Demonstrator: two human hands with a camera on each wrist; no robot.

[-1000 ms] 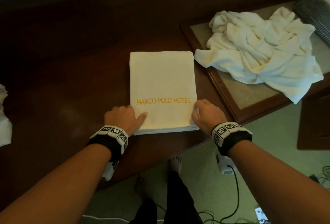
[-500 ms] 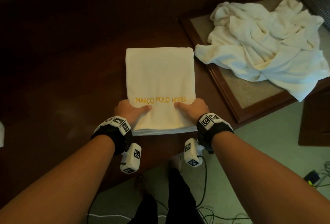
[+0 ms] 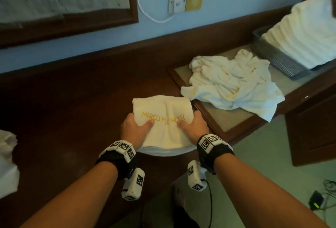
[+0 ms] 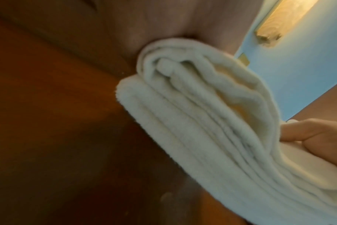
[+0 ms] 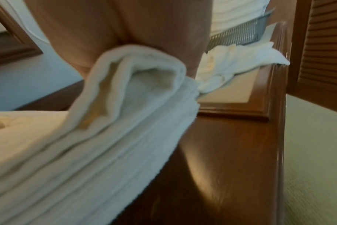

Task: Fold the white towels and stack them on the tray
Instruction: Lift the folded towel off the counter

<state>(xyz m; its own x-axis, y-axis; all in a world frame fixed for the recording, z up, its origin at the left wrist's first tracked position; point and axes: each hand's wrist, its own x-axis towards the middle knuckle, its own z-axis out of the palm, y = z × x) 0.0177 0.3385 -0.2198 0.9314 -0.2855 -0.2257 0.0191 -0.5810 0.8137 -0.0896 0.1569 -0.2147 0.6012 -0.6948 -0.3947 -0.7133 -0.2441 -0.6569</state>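
So the desk (image 3: 63,111) is this long dark wood thing along the blue wall, and off to my right there's the grey mesh tray (image 3: 278,60) with a neat stack of folded towels (image 3: 307,33) already in it, plus a crumpled pile of unfolded towels (image 3: 234,84) sitting on the inset panel just in front of the tray. What's changed: a second ago the folded towel (image 3: 163,127) was lying flat on the desk with my hands just resting at its near corners, and now I've slid in from both sides and scooped it up, so it's off the wood and bowing a bit in the middle between my hands, just above the desk's front edge. My guess is the folding on this one is done and it's now the carry over to the tray on the right. Left hand (image 3: 134,127) has its thumb on top and the rest tucked under the left side, clamped on the layers; right hand (image 3: 194,127) is doing the same on the right side. Long axis runs away from me toward the wall, the yellow MARCO POLO HOTEL lettering (image 3: 163,117) face up and reading across, with the thick folded end sagging toward me. The wrist views show the layers gaping open a little at the far end, so I reckon it could splay if I tilt it.
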